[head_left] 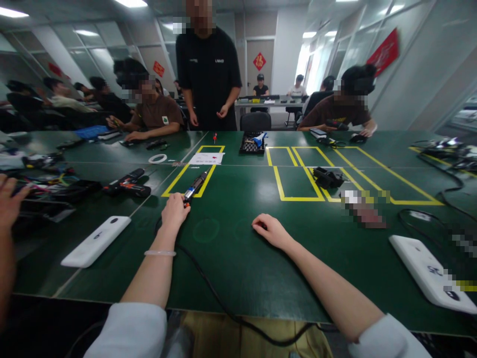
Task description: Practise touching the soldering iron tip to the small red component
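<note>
My left hand (174, 211) rests on the green table (223, 278), its fingers wrapped round the rear end of a slim corded tool (196, 186) with a silver and dark body. The tool's tip points away from me, over a yellow tape outline, toward a white paper (206, 158). A black cable runs from near that hand down over the table's front edge. My right hand (271, 230) lies on the table right of centre, fingers curled; whether anything small is inside them is hidden.
Power drills (128, 185) and wires lie left. White slabs (97, 241) flank my arms. A black part (328, 177) sits by the right tape outlines; a black tray (252, 144) holds a blue-white item. Another person's hand (11, 199) is at the left edge; people are across the table.
</note>
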Available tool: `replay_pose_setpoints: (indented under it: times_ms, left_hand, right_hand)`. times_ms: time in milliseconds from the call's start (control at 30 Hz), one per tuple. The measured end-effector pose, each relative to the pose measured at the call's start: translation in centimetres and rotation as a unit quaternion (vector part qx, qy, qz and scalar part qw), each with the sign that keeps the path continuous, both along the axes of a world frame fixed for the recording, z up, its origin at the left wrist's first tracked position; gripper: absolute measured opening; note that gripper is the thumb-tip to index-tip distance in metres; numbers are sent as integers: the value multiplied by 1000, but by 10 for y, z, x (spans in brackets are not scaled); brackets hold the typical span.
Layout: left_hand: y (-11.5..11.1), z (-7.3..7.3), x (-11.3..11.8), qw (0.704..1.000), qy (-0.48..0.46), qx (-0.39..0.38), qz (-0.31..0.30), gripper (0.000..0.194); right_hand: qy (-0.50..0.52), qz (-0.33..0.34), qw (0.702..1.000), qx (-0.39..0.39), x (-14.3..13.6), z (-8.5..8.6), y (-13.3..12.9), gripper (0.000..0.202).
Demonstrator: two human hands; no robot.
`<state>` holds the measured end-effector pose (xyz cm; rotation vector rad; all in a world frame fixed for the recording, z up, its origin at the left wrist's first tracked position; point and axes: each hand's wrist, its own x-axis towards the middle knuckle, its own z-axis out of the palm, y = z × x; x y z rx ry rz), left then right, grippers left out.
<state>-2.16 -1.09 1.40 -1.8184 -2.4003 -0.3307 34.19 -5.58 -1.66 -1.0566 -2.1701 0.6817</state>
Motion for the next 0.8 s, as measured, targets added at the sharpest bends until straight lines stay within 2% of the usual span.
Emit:
replay_pose_setpoints:
  times_ms: [133,233,300,367,433,500,567,700,800]
  left_hand:
    - [-4,6,2,1000,-11,-16,10,20]
    - [-7,10,6,1000,-6,14,17,20]
    - [-7,12,13,998,-9,66,-10,22]
    - [-7,12,23,990,-48,111,-73,23]
    - [-7,11,38,970,-131,112,-171,24]
    - [-9,9,55,936,-207,80,-272,26]
    - [-12,7,73,907,-238,43,-346,29]
    - [-21,3,104,869,-287,-48,-399,34]
    - [-29,-1,122,827,-373,-121,-403,43]
  right_hand:
    - [-5,0,1000,2,-1,3,-1,8]
    - [-4,1,1000,-1,-1,3,-2,8]
    - [-4,0,1000,0,-2,2,-1,8]
    - [-5,0,1000,0,-2,2,-1,7]
    - [-5,1,1000,0,-2,2,0,7]
    - [-6,2,1000,-1,-3,2,0,8]
    - [-8,2,1000,0,-3,2,0,8]
    - [-1,6,1000,-5,-3,0,0,8]
    - [22,23,999,-21,-3,-1,-1,26]
